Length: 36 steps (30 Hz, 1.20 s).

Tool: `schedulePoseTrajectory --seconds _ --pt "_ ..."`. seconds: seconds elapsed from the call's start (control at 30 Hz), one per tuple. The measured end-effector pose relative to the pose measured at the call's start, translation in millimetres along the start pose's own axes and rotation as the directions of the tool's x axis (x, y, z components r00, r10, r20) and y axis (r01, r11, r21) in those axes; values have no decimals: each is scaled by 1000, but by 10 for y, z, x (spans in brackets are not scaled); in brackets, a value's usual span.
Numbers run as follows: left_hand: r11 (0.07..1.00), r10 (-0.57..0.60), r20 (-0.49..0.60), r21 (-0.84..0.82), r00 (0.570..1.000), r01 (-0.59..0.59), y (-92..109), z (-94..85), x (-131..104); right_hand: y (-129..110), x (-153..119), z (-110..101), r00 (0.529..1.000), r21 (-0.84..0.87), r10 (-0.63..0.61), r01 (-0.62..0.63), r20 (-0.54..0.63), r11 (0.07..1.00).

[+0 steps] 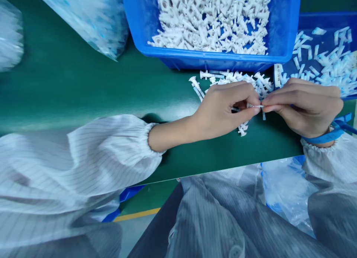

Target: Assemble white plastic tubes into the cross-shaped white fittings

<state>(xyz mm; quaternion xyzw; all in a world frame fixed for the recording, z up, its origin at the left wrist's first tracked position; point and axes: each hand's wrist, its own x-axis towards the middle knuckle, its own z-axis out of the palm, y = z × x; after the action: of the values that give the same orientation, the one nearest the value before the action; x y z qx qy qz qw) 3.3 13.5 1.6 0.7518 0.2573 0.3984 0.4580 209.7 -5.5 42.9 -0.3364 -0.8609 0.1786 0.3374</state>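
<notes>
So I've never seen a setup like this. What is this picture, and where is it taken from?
There's no machine here, only a person's bare left hand and right hand. The picture comes from one camera worn on that person's head, looking forward and down. Both hands pinch a small white piece, partly hidden by the fingers. On the green table, around and behind the left hand, lies a loose pile of mostly white pieces. Beyond it stands a blue bin heaped with white parts. At the right, a blue tray holds small pale-blue pieces. A filled clear bag lies left of the bin.
</notes>
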Motion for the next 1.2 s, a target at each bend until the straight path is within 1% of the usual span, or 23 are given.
schedulePoseTrajectory --seconds 0.13,0.27,0.53,0.73,0.83,1.0,1.2 --pt "1000 -27 -23 -9 999 27 17 10 -2 9 -24 24 998 -4 -52 52 -32 999" --pt "998 -55 -43 -29 998 53 26 20 -2 -21 -41 58 998 -15 -20 19 -56 1000" --pt "994 -97 -53 -57 994 94 13 22 0 -91 -30 100 997 -58 51 -55 -65 997" --pt "992 -107 -65 -75 992 102 19 34 2 -70 -16 90 995 -58 11 -17 -102 998" --pt "993 -103 -60 -68 993 99 24 37 5 -52 -9 50 997 -105 14 -22 -80 994" --pt "994 -97 -53 -61 994 93 27 42 -4 10 -13 -43 998 -110 -31 24 -59 994" --pt "992 -83 -34 -99 996 80 52 38 7 14 -10 -108 998 -125 -61 64 31 990"
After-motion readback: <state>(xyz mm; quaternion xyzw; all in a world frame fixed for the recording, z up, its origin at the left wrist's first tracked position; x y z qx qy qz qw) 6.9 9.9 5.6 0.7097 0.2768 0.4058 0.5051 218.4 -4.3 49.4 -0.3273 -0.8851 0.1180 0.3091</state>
